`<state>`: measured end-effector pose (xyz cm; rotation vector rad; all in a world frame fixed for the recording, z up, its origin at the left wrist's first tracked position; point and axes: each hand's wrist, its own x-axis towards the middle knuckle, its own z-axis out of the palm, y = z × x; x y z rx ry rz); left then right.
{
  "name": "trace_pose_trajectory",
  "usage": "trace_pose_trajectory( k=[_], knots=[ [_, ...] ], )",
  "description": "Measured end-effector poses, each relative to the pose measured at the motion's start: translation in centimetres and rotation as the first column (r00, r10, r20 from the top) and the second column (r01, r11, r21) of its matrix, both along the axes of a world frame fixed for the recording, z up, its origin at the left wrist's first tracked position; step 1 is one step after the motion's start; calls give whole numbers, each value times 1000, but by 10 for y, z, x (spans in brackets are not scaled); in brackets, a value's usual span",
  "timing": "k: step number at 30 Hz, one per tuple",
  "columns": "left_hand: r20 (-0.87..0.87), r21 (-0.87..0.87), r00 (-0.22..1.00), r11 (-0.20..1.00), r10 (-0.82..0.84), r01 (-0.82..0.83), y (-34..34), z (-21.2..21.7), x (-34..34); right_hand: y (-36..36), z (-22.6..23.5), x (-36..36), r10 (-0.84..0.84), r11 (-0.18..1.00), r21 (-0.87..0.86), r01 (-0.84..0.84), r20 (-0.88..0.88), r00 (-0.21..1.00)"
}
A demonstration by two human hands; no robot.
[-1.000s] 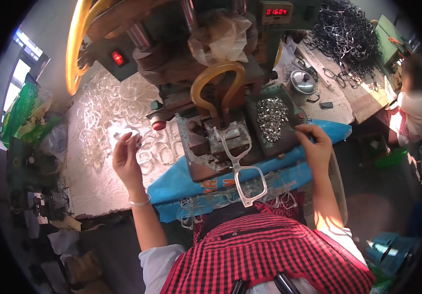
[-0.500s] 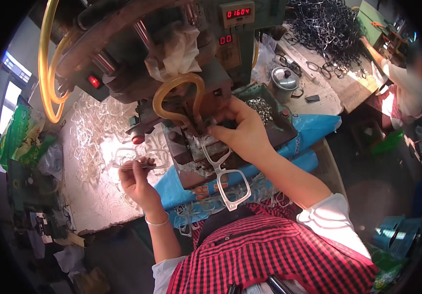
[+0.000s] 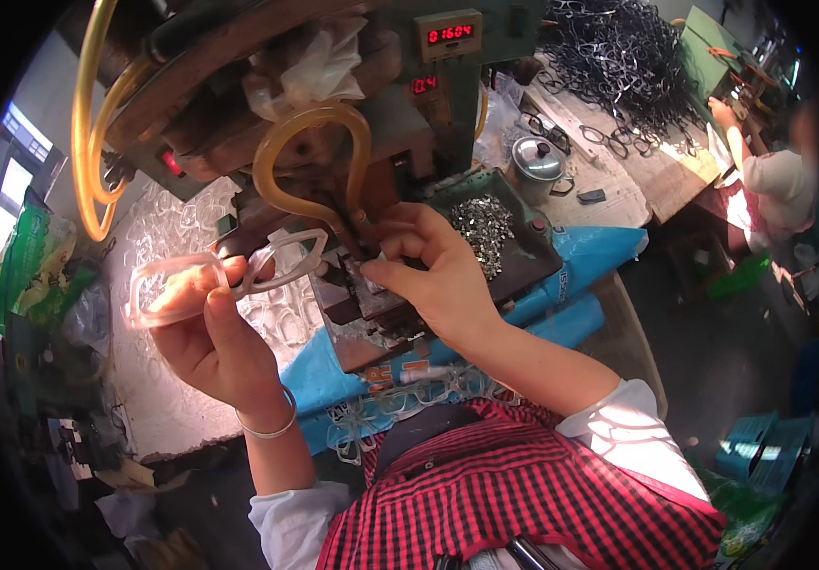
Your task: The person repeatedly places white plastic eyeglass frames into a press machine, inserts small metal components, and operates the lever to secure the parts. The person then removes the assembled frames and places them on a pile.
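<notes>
My left hand (image 3: 219,359) is raised at the left of the press, thumb and fingers closed on a clear plastic eyeglass frame (image 3: 283,276). One rim of that frame points toward the metal fixture (image 3: 381,302) under the press head. My right hand (image 3: 440,277) reaches to the fixture from the right, its fingers curled and thumb close to the index finger. Whatever lies between those fingertips is too small or hidden to name. A looped yellow hose (image 3: 264,157) comes down just beside these fingertips.
Small shiny metal parts (image 3: 485,230) fill the dark tray behind my right hand. Clear frames (image 3: 177,214) pile up at left; more lie on the blue plastic sheet (image 3: 319,366). A lidded metal pot (image 3: 538,159) and black frames (image 3: 619,57) stand farther right, near a co-worker (image 3: 780,190).
The clear frame that hung from the fixture below my right hand is gone from there. My left hand has lifted its frame nearer the fixture. The lower red display reads differently.
</notes>
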<state>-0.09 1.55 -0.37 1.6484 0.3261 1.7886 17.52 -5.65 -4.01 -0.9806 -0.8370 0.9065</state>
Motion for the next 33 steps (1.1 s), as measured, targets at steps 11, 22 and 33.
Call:
trace_pose_trajectory(
  k=[11,22,33],
  knots=[
    [-86,28,985,988,-148,151,8,17,-1,-13,-87,107,-298,856,273,438,954,-11],
    [-2,-351,997,933,83,-79,-43,-23,-20,-27,-52,84,-399,885,-14,466,495,772],
    [-52,-114,990,984,133,-138,-21,7,8,1,-27,9,-353,927,294,232,482,802]
  ],
)
